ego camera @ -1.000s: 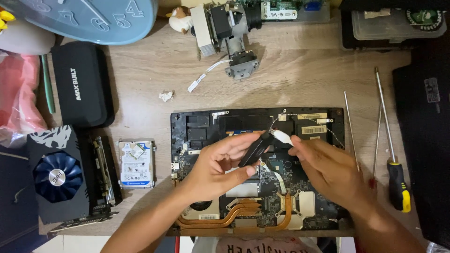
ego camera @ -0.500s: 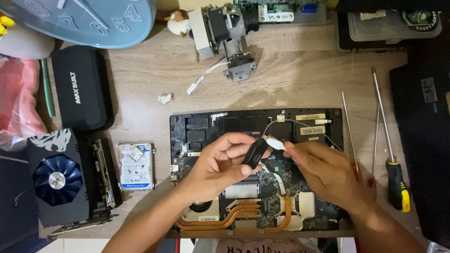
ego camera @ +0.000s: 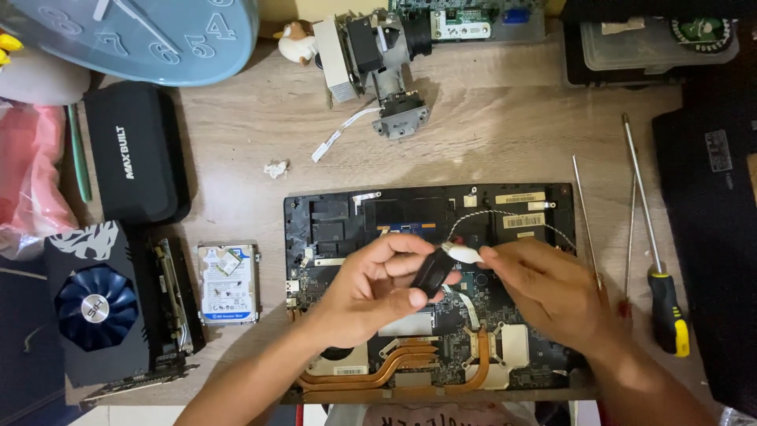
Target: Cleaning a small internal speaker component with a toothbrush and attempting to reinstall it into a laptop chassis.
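Observation:
An opened laptop base point(ego camera: 394, 213) lies in front of me with its circuit board, copper heat pipes point(ego camera: 410, 372) and black panels exposed. My left hand point(ego camera: 371, 288) grips a small black oblong part point(ego camera: 432, 272) above the board. My right hand point(ego camera: 552, 296) pinches a white connector point(ego camera: 465, 252) at that part's upper end. A thin twisted wire point(ego camera: 512, 214) runs from the connector up and round to the right over the board.
A screwdriver with a yellow and black handle point(ego camera: 666, 308) and two thin metal rods point(ego camera: 587, 213) lie to the right. A hard drive point(ego camera: 227, 282), a graphics card with a blue fan point(ego camera: 98, 304) and a black case point(ego camera: 134, 154) lie to the left. A grey dismantled device point(ego camera: 378, 55) sits behind.
Both hands have shifted slightly left and down over the board with the black part and white connector held between them. The view has also drifted a little.

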